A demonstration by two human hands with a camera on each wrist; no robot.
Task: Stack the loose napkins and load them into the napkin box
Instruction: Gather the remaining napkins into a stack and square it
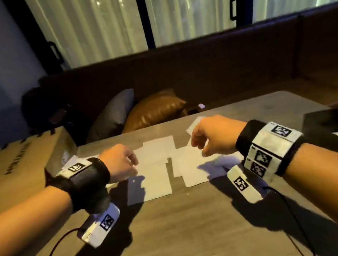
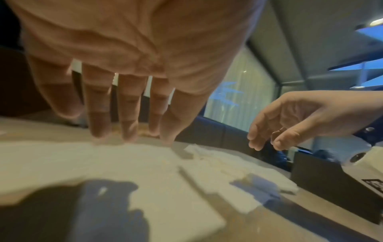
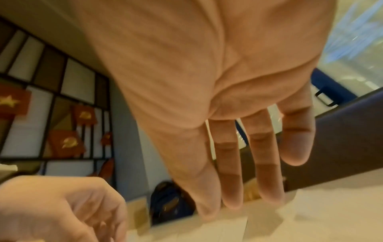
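Several white napkins [image 1: 155, 149] lie loose and overlapping in the middle of the grey-brown table [image 1: 190, 234]. My left hand [image 1: 128, 162] hovers over their left side with straight, spread fingers [image 2: 128, 131]; the tips reach the far edge of a napkin [image 2: 93, 167], and contact is unclear. My right hand [image 1: 201, 142] hangs over the right napkins [image 1: 191, 168] with loosely bent fingers [image 3: 230, 188] and holds nothing. A dark napkin box [image 1: 333, 120] stands at the table's right edge, to the right of my right wrist, also visible from the left wrist [image 2: 323, 183].
A cardboard box [image 1: 16, 170] stands against the table's left end. Behind the table runs a dark sofa with a grey cushion [image 1: 113, 114] and a brown cushion [image 1: 156, 107]. Cables trail from both wrist units across the near tabletop.
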